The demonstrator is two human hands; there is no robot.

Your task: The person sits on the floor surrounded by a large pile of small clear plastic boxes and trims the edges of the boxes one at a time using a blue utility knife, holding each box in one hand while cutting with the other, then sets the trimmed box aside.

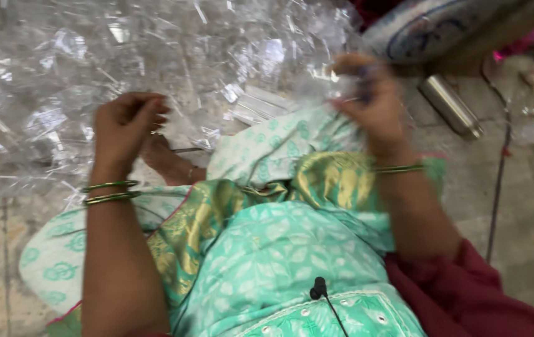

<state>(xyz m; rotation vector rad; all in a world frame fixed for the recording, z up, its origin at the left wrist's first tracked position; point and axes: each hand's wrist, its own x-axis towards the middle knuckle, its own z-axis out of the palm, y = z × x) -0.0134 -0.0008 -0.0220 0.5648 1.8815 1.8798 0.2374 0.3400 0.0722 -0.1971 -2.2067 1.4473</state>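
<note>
We see a heap of clear plastic wrappers point(154, 56) spread over the floor ahead, glinting and creased. Our right hand point(370, 93), blurred by motion, pinches one clear wrapper point(317, 78) at the heap's edge. Our left hand point(126, 125) has its fingers curled in; what it grips we cannot tell. A steel cylinder point(450, 106) lies right.
</note>
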